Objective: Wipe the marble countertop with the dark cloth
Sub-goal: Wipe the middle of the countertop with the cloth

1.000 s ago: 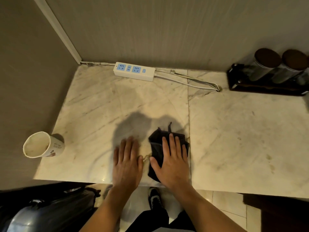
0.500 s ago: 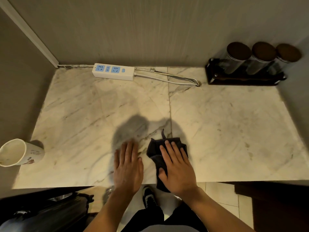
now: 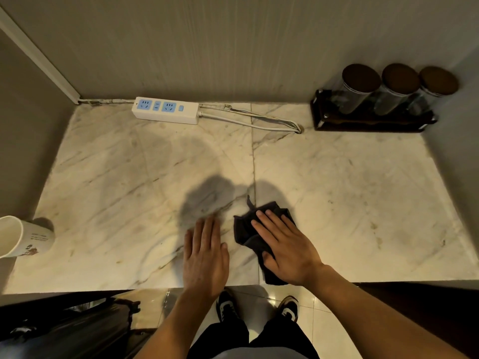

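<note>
Both hands lie flat on the counter, left hand bare, right hand pressing the dark cloth, which has slid rightward across the seam toward unwiped marble.

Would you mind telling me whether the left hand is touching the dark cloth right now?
Apart. In the head view, a strip of bare marble countertop shows between the left hand and the dark cloth, which lies under the right hand.
</note>
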Demonstrator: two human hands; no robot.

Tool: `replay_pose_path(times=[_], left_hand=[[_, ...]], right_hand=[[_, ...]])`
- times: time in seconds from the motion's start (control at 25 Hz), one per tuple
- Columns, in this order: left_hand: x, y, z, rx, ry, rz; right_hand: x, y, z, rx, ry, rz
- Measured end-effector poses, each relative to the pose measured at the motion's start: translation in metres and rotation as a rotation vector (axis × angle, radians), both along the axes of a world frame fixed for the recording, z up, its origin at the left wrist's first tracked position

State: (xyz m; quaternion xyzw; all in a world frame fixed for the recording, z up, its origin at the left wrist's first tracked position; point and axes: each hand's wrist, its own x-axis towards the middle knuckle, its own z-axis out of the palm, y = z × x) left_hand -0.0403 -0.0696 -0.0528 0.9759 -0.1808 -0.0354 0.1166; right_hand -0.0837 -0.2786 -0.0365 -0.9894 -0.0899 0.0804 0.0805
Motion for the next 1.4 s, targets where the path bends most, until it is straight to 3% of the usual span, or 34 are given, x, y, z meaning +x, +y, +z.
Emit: replay_pose_path(times=[0.52,1.0,1.4], left_hand=[[0.021,-0.051,0.007,-0.064,0.04,0.025],[0.023,-0.064,0.008,0.054,0.091,0.102],[0.026,-0.064,0.011,0.024,0.099,0.096]], right_hand=[[0.053,-0.023,-0.001,-0.03,-0.006,-0.025],[0.121,-0.041,-0.002,-0.018,-0.028,-0.094],[0.165,-0.05,-0.001,-0.004,-0.017,-0.225]])
